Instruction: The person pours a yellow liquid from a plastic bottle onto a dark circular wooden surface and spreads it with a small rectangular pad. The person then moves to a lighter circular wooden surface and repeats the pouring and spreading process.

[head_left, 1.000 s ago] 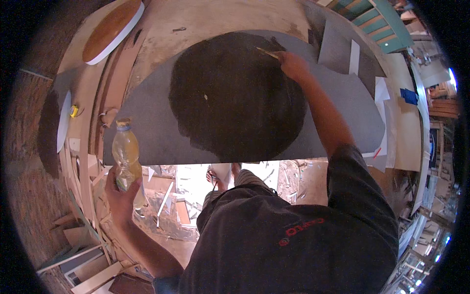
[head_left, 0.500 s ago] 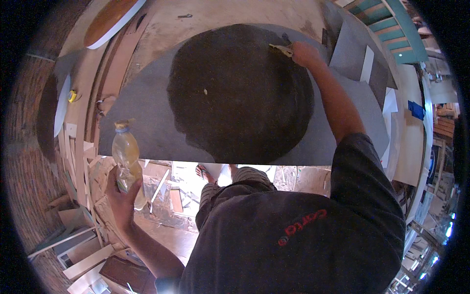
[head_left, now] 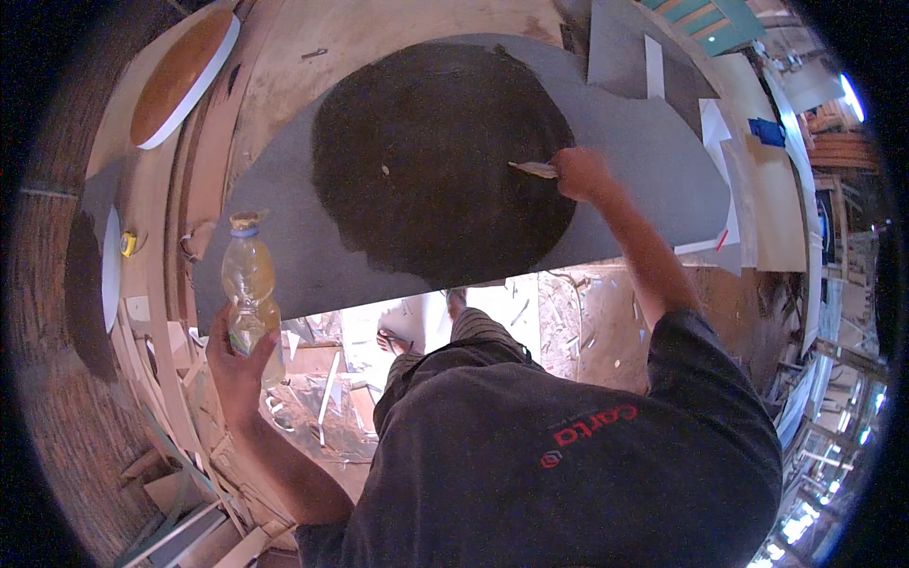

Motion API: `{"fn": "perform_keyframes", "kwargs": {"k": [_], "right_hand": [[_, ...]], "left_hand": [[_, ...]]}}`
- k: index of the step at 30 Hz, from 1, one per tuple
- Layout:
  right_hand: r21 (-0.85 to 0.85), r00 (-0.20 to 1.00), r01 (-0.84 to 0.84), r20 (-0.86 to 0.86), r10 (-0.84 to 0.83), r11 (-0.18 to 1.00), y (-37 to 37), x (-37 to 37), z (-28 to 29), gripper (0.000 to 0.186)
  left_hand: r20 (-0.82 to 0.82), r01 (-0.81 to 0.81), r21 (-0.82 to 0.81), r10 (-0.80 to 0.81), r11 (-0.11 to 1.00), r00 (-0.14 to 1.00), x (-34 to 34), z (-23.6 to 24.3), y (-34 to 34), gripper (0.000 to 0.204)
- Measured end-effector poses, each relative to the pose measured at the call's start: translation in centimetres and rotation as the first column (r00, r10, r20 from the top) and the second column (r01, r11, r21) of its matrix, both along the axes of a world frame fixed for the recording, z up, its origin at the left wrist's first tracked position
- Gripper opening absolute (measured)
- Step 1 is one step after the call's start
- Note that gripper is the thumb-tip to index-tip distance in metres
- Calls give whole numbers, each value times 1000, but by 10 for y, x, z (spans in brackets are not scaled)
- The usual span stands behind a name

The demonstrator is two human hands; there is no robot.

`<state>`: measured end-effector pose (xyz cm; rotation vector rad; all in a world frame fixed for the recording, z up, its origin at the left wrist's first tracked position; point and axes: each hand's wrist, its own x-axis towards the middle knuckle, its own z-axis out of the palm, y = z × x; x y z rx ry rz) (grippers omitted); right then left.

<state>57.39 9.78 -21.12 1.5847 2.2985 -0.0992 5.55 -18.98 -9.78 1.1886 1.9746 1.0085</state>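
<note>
My left hand [head_left: 235, 364] is wrapped round the lower part of a clear plastic bottle [head_left: 249, 270] with yellowish liquid in it. The bottle stands upright at the near left edge of a grey sheet [head_left: 653, 161] with a curved far side. My right hand [head_left: 582, 176] is closed on a thin, pale, flat spreader [head_left: 533, 169], its tip over the right part of a large dark, wet-looking patch [head_left: 426, 151]. Whether the spreader touches the surface I cannot tell. A small pale fleck [head_left: 385, 170] lies on the patch.
To the left lie a brown oval board with a white rim [head_left: 185, 80] and a yellow tape measure [head_left: 128, 243]. Grey offcuts [head_left: 625, 47] and a blue piece [head_left: 767, 133] are at the far right. Scraps litter the floor [head_left: 327, 398] below the sheet's near edge.
My right hand has drawn the spreader nearer to me across the dark patch. The bottle stays in my left hand, now more upright. The whole view has shifted and turned slightly.
</note>
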Motion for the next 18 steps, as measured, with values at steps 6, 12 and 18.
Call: {"fn": "perform_keyframes", "kwargs": {"k": [6, 12, 18], "right_hand": [[6, 970, 241, -37, -240, 971, -71, -53, 0, 25], [-24, 977, 188, -100, -190, 982, -130, -132, 42, 30], [-68, 953, 270, -127, -276, 961, -158, -171, 13, 24]], "left_hand": [[-21, 87, -2, -87, 996, 996, -38, 0, -11, 66], [39, 103, 45, -105, 994, 994, -69, -4, -32, 65], [105, 144, 63, -150, 988, 983, -93, -15, -46, 65]]}}
